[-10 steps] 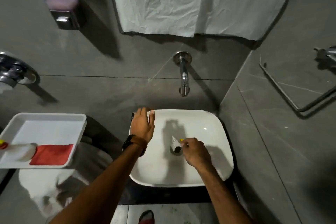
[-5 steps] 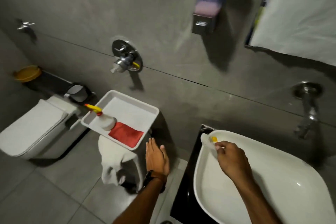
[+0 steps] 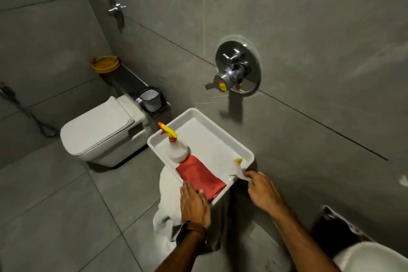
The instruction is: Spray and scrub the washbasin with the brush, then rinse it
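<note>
A white tray (image 3: 229, 138) stands left of the washbasin (image 3: 373, 256), of which only a white corner shows at the bottom right. In the tray are a white spray bottle (image 3: 177, 150) with a yellow and red trigger and a red cloth (image 3: 199, 175). My right hand (image 3: 263, 192) holds the white brush (image 3: 237, 169) by its handle, with the bristle head and yellow tip over the tray's right corner. My left hand (image 3: 194, 204) lies flat with fingers apart on the tray's near edge, touching the red cloth.
A white cloth (image 3: 164, 210) covers the stand under the tray. A white toilet (image 3: 101, 132) stands to the left, with a small bin (image 3: 150, 98) and a yellow dish (image 3: 106, 64) on the ledge behind it. A chrome wall valve (image 3: 237, 70) juts out above the tray.
The view has swung left from the washbasin to the tray. My right hand has carried the brush from the basin to the tray's corner. My left hand has moved onto the tray's near edge.
</note>
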{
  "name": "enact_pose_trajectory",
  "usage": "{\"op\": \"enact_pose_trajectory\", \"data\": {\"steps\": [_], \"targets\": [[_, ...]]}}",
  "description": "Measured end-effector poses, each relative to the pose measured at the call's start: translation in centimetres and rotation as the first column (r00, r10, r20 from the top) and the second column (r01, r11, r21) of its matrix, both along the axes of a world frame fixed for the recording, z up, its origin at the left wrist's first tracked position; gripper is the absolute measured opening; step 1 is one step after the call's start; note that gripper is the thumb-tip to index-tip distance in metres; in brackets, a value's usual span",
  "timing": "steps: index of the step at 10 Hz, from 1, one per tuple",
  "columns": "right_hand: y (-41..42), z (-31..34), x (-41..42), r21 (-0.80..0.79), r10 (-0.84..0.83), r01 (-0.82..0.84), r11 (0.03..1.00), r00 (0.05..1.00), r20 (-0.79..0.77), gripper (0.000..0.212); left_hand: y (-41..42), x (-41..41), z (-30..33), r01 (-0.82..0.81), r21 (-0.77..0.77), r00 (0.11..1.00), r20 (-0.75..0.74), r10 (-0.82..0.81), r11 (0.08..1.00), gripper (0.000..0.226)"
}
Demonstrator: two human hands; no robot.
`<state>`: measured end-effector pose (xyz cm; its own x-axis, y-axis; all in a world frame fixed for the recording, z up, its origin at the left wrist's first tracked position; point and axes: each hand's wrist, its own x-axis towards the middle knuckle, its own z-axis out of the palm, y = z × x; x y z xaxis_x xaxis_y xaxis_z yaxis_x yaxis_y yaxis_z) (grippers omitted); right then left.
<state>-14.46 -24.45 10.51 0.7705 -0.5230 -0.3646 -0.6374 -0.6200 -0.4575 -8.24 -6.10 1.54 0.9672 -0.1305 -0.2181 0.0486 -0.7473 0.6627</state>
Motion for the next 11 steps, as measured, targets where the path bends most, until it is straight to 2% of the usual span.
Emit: {"op": "enact_pose_trajectory", "data": {"steps": [1,3,5,7,9,10,11], "targets": [[-0.1,-3.5,4.8,0.001,0.083,-0.083,0.997,0.996,-0.019,0.044,-0.2,1.9,-1.8,-0.028,0.004,1.0,-0.008,0.028,1.0,0.062],[-0.2,-9.2,11.3,-0.126,0.167,-0.178,0.976,0.981,-0.099,0.05,-0.9,4.1,-4.0,-0.05,-0.007,0.999,-0.001,0.05,0.999,0.063],[-0.4,-12.6,13.2,-0.247,0.191,-0.215,0.945,0.974,-0.117,0.06,-1.3,4.0,-4.3,-0.068,-0.031,0.998,0.002,0.068,0.997,0.064],[-0.4,-12.3,12.8,-0.26,0.185,-0.207,0.943,0.977,-0.104,0.067,-1.2,3.9,-3.6,-0.056,-0.024,0.998,-0.011,0.055,0.998,0.063],[0.0,-8.2,8.5,-0.24,0.001,0.018,0.971,0.997,0.078,0.042,-1.0,2.6,-1.0,0.013,0.0,0.999,-0.036,-0.013,1.0,0.062],[0.4,-4.6,4.1,-0.176,-0.096,0.13,0.976,0.977,0.19,0.032,-1.7,1.0,1.6,0.034,-0.035,0.999,-0.029,-0.035,0.999,0.061],[1.0,-0.7,-1.9,-0.091,-0.183,0.228,0.969,0.917,0.354,0.027,-2.4,-1.0,4.8,0.069,-0.079,0.998,-0.007,-0.07,0.994,0.061]]}}
